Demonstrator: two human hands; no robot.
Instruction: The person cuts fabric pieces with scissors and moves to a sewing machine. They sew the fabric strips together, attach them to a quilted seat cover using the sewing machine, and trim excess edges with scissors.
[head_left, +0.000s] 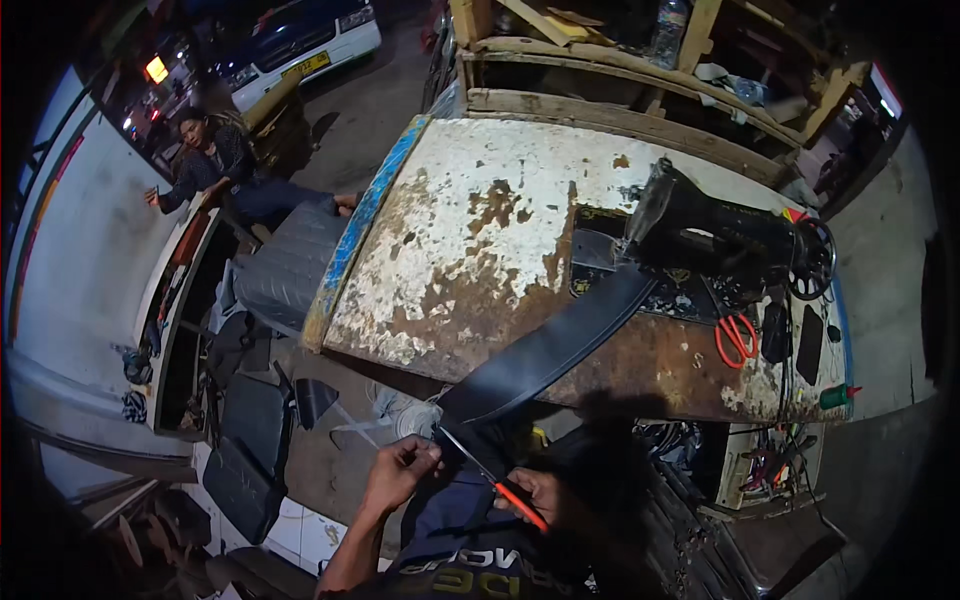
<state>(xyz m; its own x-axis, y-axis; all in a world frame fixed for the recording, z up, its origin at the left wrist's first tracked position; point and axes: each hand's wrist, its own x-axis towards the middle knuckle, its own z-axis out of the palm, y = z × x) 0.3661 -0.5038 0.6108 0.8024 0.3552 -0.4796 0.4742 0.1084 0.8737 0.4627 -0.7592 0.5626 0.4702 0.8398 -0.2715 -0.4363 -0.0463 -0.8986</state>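
A long black strip of leather-like material (560,340) runs from under a black sewing machine (720,240) across a rusty white table (470,230) and down over its near edge. My left hand (400,470) pinches the strip's lower end. My right hand (530,495) holds a slim tool with an orange handle (495,480), its metal tip pointing up-left at the strip's end beside my left fingers.
Orange-handled scissors (737,338) and dark flat items lie on the table's right side. Quilted black seat pads (250,440) sit on the floor at left. A person (220,160) sits at the far left. A car (300,40) and wooden framing (640,70) stand behind.
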